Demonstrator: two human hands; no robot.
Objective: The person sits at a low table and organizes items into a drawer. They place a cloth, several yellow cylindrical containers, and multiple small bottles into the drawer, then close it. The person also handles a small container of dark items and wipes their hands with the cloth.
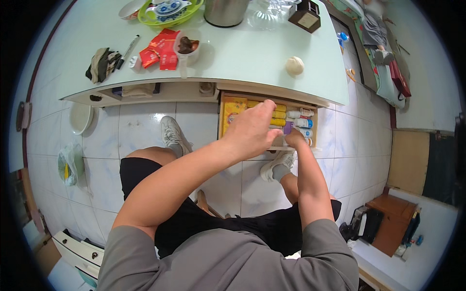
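Observation:
Below the table edge, a pulled-out drawer (315,120) holds small packages. My left hand (255,127) hovers over its middle, thumb apart from the fingers, with nothing seen in it. It hides part of the contents. My right hand (295,138) reaches into the right part of the drawer, its fingertips at the near edge of a small purple box (288,127). Whether they grip it is hidden. White bottles (303,123) lie along the right side. Yellow cylindrical packs (279,122) lie in the middle, and a flat yellow box (235,105) fills the left.
On the pale tabletop (236,54) are a round cream-coloured ball (294,66), red packets (160,51), a clear plastic cup (187,47), a marker (127,52) and a dark box (305,16). A basin (81,118) stands on the tiled floor. Another person's legs (376,34) show at upper right.

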